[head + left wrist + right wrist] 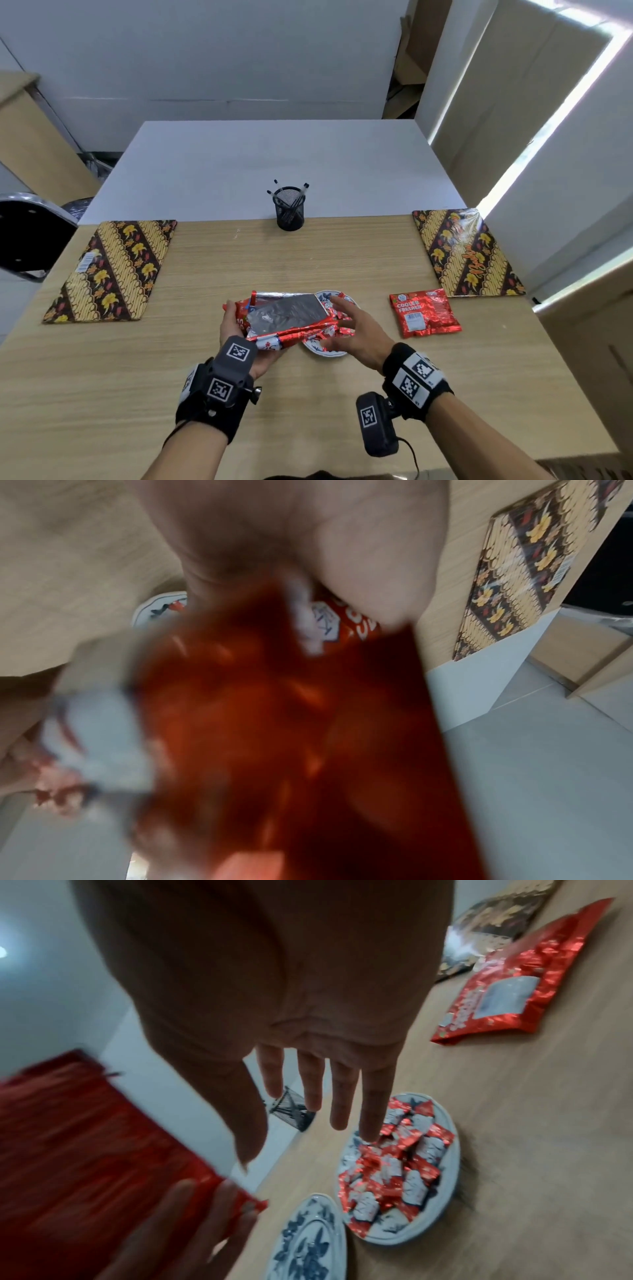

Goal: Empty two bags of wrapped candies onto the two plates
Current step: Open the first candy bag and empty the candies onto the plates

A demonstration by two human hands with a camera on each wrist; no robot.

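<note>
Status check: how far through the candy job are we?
Done: one plate is heaped with wrapped candies. In hand: the left hand holds the opened bag; the right hand is open. Left: second plate bare, sealed bag untouched.

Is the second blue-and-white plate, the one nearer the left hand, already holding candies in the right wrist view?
No: the nearer plate shows only its bare blue pattern, while the wrapped candies lie on the other plate.
</note>
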